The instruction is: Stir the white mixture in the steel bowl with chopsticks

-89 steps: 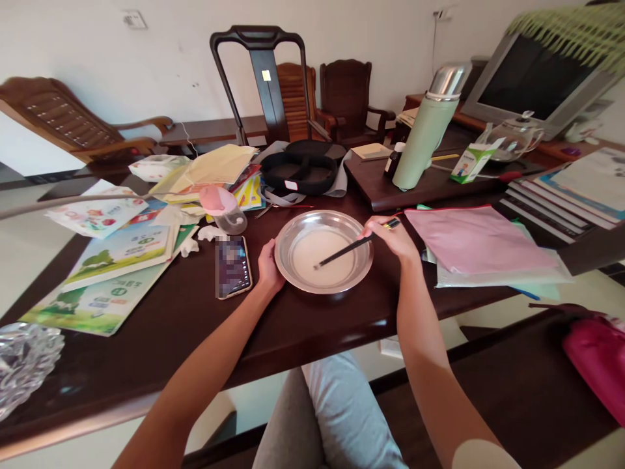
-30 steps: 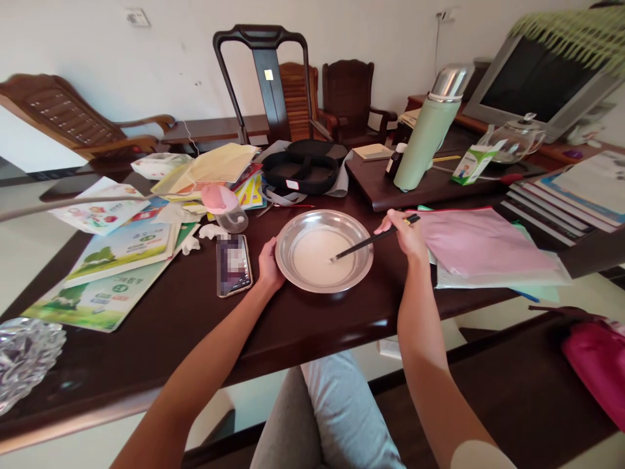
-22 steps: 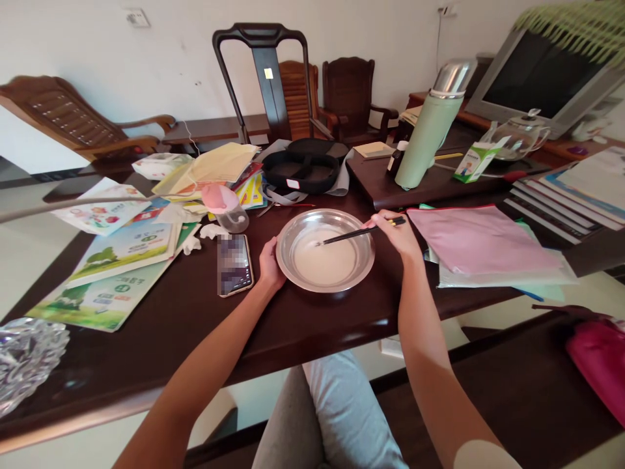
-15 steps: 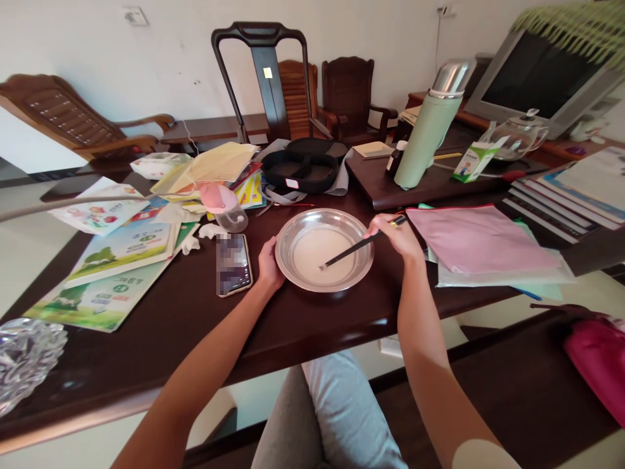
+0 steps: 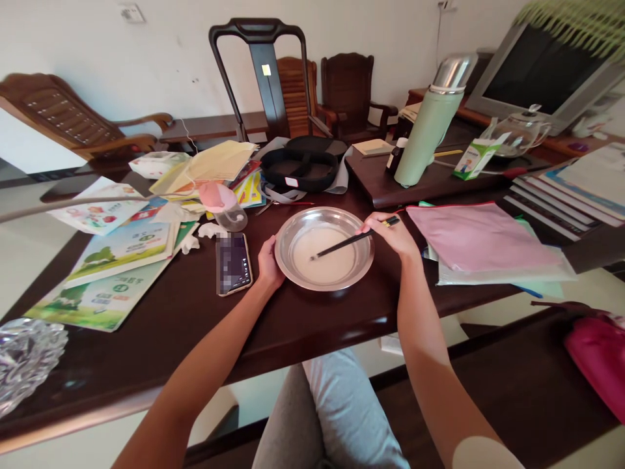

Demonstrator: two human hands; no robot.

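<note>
- Chopsticks (image 5: 349, 241) slanted into the metal pan (image 5: 324, 248), tips in its thin white liquid, near the desk's (image 5: 312, 319) front edge.
- Right hand (image 5: 390, 233): fingers clamped on the chopsticks' upper ends.
- Left hand (image 5: 268, 260): fingers curled against the pan's left rim, beside the phone (image 5: 233, 263).
- Handling, judged: sticks light, stiff and slippery when wet, best gripped high; pan rigid, liable to slide and slop, best held by its rim.
</note>
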